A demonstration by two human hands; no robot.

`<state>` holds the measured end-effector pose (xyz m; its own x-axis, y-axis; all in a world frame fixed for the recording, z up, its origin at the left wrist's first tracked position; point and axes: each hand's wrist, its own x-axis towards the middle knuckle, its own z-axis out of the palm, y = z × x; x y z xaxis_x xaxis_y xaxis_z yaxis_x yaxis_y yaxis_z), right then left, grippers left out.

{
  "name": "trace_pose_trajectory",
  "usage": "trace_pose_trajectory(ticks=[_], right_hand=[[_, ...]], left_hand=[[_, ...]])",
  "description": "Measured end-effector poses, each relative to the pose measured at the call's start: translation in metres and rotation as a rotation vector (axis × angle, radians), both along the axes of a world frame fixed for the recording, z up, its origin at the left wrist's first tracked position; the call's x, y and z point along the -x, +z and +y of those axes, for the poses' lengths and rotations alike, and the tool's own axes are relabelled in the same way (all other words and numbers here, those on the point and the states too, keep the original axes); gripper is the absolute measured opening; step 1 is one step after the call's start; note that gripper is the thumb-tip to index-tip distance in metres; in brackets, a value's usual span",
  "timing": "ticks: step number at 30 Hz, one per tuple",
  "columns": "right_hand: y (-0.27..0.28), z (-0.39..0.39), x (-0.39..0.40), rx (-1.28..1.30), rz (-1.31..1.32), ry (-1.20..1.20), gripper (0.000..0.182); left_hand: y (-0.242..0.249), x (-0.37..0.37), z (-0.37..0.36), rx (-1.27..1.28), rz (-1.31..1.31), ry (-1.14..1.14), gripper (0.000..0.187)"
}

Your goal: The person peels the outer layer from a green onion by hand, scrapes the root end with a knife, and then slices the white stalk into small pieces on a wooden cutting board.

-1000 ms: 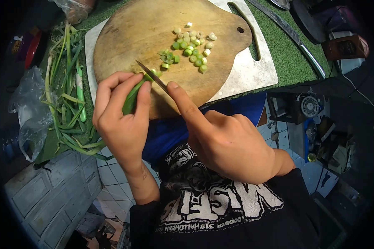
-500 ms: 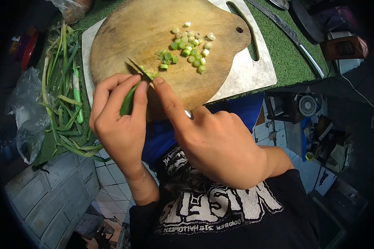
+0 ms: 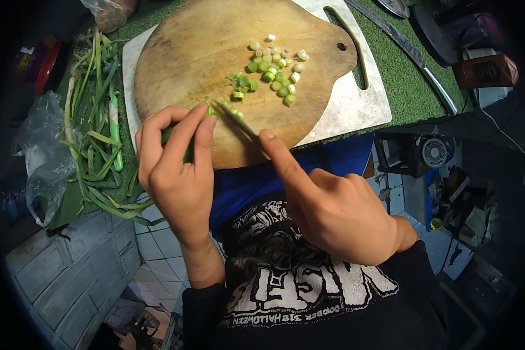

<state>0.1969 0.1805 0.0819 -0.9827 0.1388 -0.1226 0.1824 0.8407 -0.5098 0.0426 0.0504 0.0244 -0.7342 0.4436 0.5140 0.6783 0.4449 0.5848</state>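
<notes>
My left hand (image 3: 178, 146) is closed around a green onion (image 3: 188, 153), its fingertips pinching the cut end down on the round wooden cutting board (image 3: 198, 41). In my right hand (image 3: 338, 207) is a knife (image 3: 239, 123), the index finger stretched along the back of the blade. The handle is hidden inside the fist. The blade's tip lies just right of my left fingertips, beside a few fresh slices (image 3: 234, 112). Farther up the board is a loose pile of chopped green onion (image 3: 274, 67).
Under the wooden board lies a white board (image 3: 361, 111) on green turf-like matting (image 3: 399, 96). At the left are a bunch of green onions (image 3: 96, 116), a green-handled utensil (image 3: 114, 125) and a plastic bag (image 3: 44, 157). A long knife (image 3: 417, 58) rests at the right.
My right hand has drawn the knife back, rightward and toward my body. A few more slices show beside the blade. The left hand still grips the green onion, with its fingertips slightly shifted.
</notes>
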Motion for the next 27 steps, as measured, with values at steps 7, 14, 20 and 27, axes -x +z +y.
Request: trace_pose_trajectory(ticks=[7,14,20,27], right_hand=[[-0.001,0.002,0.005,0.066,0.101,-0.042,0.078],[-0.007,-0.008,0.013,0.083,0.114,-0.017,0.078],[-0.007,-0.010,0.010,0.031,0.095,0.008,0.080],[-0.002,-0.025,0.034,-0.092,0.064,-0.020,0.080]], left_hand=[[0.002,0.010,-0.013,-0.019,-0.132,-0.140,0.023],[-0.003,0.010,-0.009,-0.117,-0.099,-0.085,0.020],[-0.002,0.008,-0.007,-0.124,-0.104,-0.065,0.017],[-0.003,0.008,-0.005,-0.105,-0.041,-0.055,0.016]])
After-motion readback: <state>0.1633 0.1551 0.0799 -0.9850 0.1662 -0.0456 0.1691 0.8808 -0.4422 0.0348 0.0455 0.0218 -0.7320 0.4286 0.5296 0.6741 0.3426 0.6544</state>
